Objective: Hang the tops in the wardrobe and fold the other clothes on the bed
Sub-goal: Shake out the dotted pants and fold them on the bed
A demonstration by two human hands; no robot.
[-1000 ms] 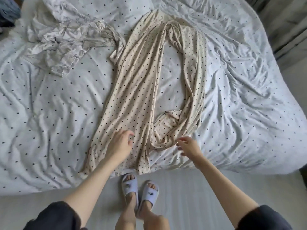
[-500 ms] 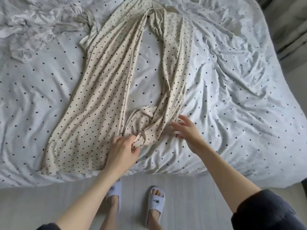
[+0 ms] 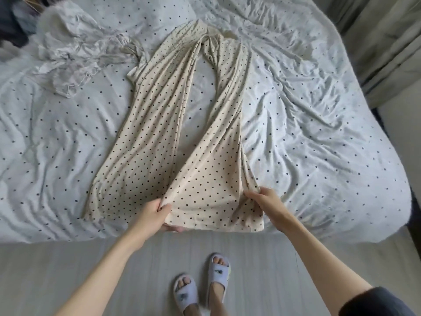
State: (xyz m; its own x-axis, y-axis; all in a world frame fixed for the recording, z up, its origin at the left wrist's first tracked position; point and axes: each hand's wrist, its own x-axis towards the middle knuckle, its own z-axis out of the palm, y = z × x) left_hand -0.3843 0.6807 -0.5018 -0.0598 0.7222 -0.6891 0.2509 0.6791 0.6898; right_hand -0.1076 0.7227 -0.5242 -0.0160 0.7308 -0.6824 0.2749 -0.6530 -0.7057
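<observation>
Cream trousers with black dots (image 3: 159, 124) lie spread on the bed (image 3: 319, 133), waistband far, both legs running toward me. The right leg is pulled out straight and its hem hangs at the bed's near edge. My left hand (image 3: 157, 215) pinches the left side of that hem, thumb on top and fingers under the cloth. My right hand (image 3: 262, 201) pinches the right side of the same leg a little above the hem. A crumpled white garment (image 3: 75, 55) lies at the far left of the bed.
The bed carries a pale dotted duvet, wrinkled all over. Grey curtains (image 3: 387, 42) hang at the far right. Dark clothing (image 3: 9, 21) shows at the top left corner. My feet in pale blue slippers (image 3: 200, 283) stand on the grey floor.
The right trouser leg was bunched up near the bed's edge; both hands took hold of its end and drew it out flat toward me. The view also shifted right.
</observation>
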